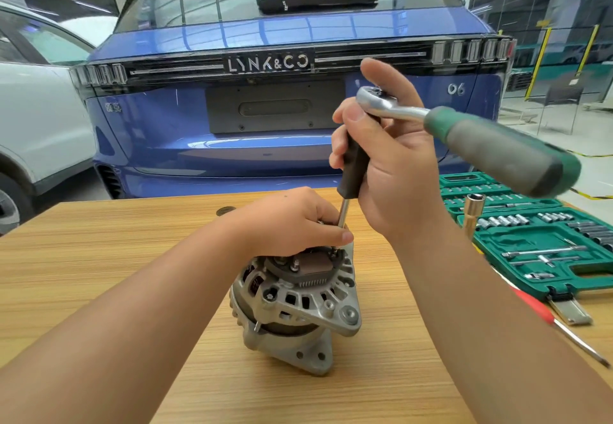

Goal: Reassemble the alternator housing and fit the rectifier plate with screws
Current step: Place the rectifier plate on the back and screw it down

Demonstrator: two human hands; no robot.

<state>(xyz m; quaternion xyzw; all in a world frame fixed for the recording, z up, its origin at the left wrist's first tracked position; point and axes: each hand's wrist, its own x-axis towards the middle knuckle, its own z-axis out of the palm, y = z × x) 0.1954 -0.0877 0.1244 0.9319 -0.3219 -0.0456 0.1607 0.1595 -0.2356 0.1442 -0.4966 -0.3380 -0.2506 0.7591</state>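
Alternator: being stood on end at the table middle, rectifier plate uppermost; best steadied throughout. Ratchet with black driver: being gripped by the right hand, shaft being kept plumb. Screw: being guided by the left hand, fingers curled about the shaft

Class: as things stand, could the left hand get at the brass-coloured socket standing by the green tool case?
Probably not easily. The left hand grips the alternator, and the right hand, holding the ratchet, stands between it and the socket.
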